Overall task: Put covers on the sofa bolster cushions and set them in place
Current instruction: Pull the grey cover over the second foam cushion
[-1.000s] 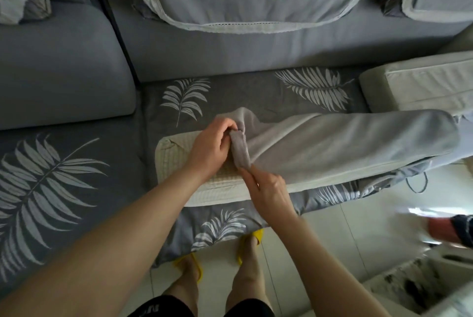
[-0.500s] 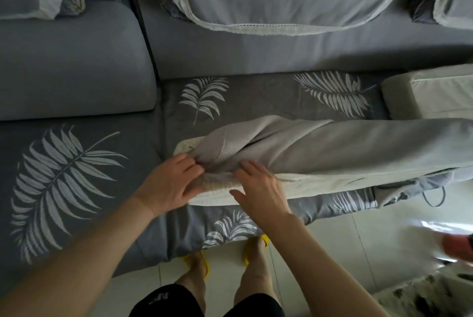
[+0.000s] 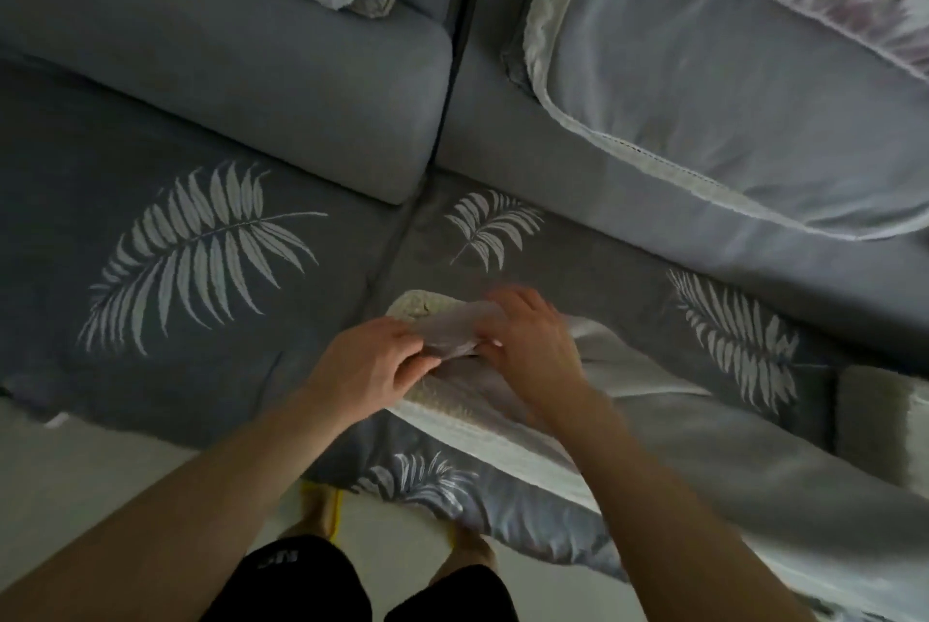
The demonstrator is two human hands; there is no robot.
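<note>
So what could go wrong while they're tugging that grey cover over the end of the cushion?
The bolster cushion still has its cream end bare, and both the left hand and right hand bunch the grey cover there, so the fabric may snag or go on twisted. The cushion also lies near the sofa seat's front edge, so a hard pull could slide it onto the floor.

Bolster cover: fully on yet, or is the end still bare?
Not fully on. The cream bolster end shows past the grey cover, gripped by both hands.
</note>
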